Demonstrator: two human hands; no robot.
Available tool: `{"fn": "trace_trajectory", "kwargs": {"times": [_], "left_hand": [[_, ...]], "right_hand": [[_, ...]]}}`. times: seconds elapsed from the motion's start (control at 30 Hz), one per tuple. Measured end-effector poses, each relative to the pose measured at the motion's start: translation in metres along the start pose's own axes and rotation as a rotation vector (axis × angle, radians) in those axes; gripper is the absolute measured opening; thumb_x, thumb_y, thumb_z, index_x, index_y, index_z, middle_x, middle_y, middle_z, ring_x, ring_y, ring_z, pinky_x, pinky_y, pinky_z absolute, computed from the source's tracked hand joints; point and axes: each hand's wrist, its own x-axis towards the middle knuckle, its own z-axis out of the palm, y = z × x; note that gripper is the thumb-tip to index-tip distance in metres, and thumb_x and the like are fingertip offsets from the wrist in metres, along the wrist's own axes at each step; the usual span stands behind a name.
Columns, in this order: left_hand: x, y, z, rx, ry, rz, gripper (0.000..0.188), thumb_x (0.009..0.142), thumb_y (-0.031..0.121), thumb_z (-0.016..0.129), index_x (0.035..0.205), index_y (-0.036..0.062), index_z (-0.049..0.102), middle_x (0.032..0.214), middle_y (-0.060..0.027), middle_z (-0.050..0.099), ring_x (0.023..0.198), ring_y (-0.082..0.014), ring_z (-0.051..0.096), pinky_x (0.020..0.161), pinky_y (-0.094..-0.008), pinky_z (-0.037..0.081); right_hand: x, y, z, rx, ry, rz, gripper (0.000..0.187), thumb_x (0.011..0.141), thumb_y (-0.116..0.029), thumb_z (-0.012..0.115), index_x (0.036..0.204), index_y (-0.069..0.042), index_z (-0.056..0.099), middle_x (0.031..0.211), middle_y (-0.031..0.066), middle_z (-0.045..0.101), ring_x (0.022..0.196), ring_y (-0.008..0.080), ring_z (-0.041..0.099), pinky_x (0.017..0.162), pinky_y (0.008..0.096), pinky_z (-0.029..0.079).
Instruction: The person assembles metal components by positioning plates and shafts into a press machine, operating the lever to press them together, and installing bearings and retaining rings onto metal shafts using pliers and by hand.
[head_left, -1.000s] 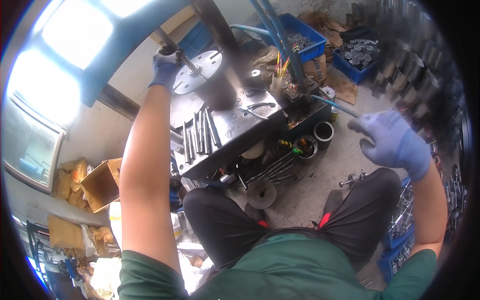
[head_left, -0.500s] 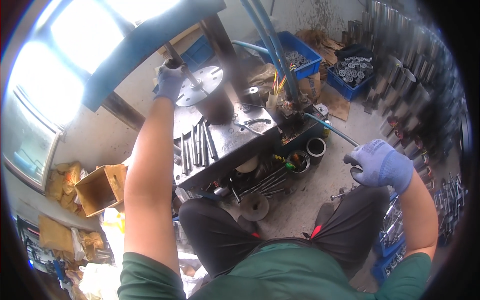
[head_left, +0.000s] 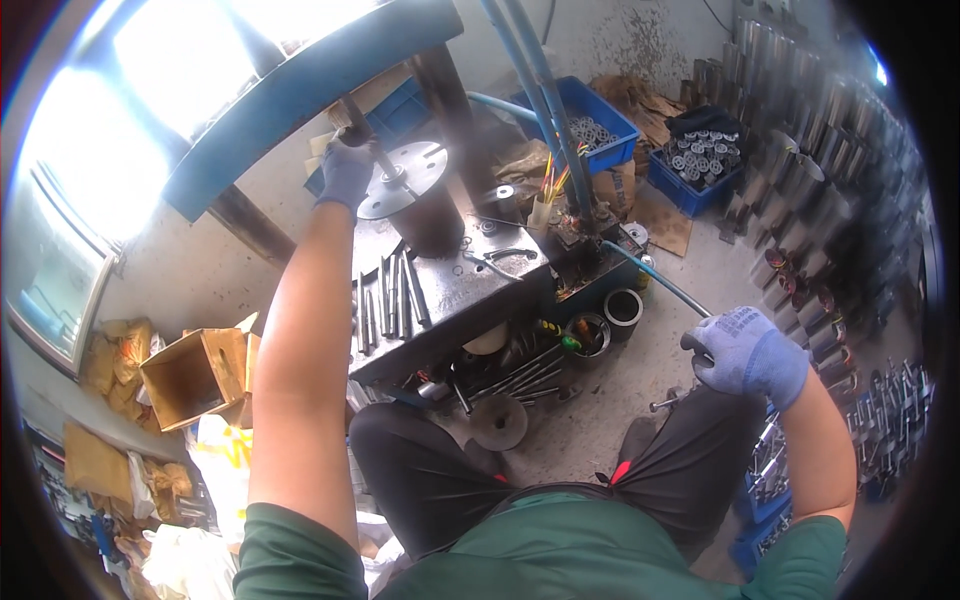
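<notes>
My left hand [head_left: 347, 168], in a grey-blue glove, is closed around the upper part of an upright metal rod [head_left: 383, 160] beneath the blue press frame. The rod stands in the hub of a slotted metal disc [head_left: 423, 165], which lies on a dark cylinder [head_left: 430, 228] on the press table [head_left: 465, 290]. My right hand [head_left: 748, 355], gloved alike, grips the end of a long blue lever [head_left: 660, 278] running from the pump unit beside the table. The glove hides the lever's tip.
Several metal rods [head_left: 388, 300] and pliers [head_left: 495, 262] lie on the table. Beyond stand blue crates [head_left: 690, 198] of round metal parts. Metal tubes [head_left: 780, 165] line the right side. An open wooden box [head_left: 190, 375] sits at left, a round disc [head_left: 498, 423] between my feet.
My right hand has come down a little with the lever, which slopes more steeply. My left hand stays at the rod. The whole view has shifted slightly.
</notes>
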Motion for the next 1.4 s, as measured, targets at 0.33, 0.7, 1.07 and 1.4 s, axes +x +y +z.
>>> {"fn": "trace_trajectory", "kwargs": {"times": [0.33, 0.7, 1.07, 1.4], "left_hand": [[-0.013, 0.005, -0.002, 0.058, -0.016, 0.0, 0.024, 0.091, 0.013, 0.076, 0.112, 0.0011, 0.073, 0.086, -0.0102, 0.075, 0.071, -0.0156, 0.069, 0.065, -0.033, 0.054], [-0.021, 0.007, 0.003, 0.097, 0.022, 0.034, 0.029, 0.088, 0.019, 0.081, 0.11, 0.0023, 0.074, 0.098, -0.0128, 0.078, 0.089, -0.0248, 0.073, 0.083, -0.037, 0.055], [-0.02, 0.011, -0.008, 0.105, -0.113, -0.175, 0.047, 0.079, 0.024, 0.083, 0.119, 0.0031, 0.068, 0.111, -0.0186, 0.076, 0.111, -0.0339, 0.072, 0.098, -0.0423, 0.055], [-0.032, 0.031, -0.009, 0.148, -0.199, -0.204, 0.069, 0.07, 0.037, 0.089, 0.124, 0.0037, 0.063, 0.122, -0.0195, 0.072, 0.119, -0.0338, 0.068, 0.106, -0.0421, 0.052]], "right_hand": [[0.008, 0.003, -0.01, 0.035, 0.174, -0.052, 0.031, 0.082, -0.016, 0.062, 0.109, -0.006, 0.075, 0.097, 0.0179, 0.073, 0.092, 0.0369, 0.071, 0.083, 0.0466, 0.057], [0.003, 0.004, -0.005, 0.007, -0.04, -0.008, 0.037, 0.083, -0.019, 0.063, 0.116, -0.007, 0.074, 0.103, 0.0175, 0.074, 0.098, 0.0367, 0.071, 0.089, 0.0462, 0.056], [0.007, 0.0, -0.009, -0.033, -0.07, 0.008, 0.031, 0.085, -0.018, 0.061, 0.112, -0.007, 0.074, 0.103, 0.0183, 0.074, 0.098, 0.0382, 0.071, 0.087, 0.047, 0.056], [0.01, 0.0, -0.01, -0.042, -0.052, -0.012, 0.03, 0.089, -0.018, 0.061, 0.114, -0.006, 0.073, 0.101, 0.0201, 0.073, 0.097, 0.0394, 0.07, 0.087, 0.0473, 0.056]]}}
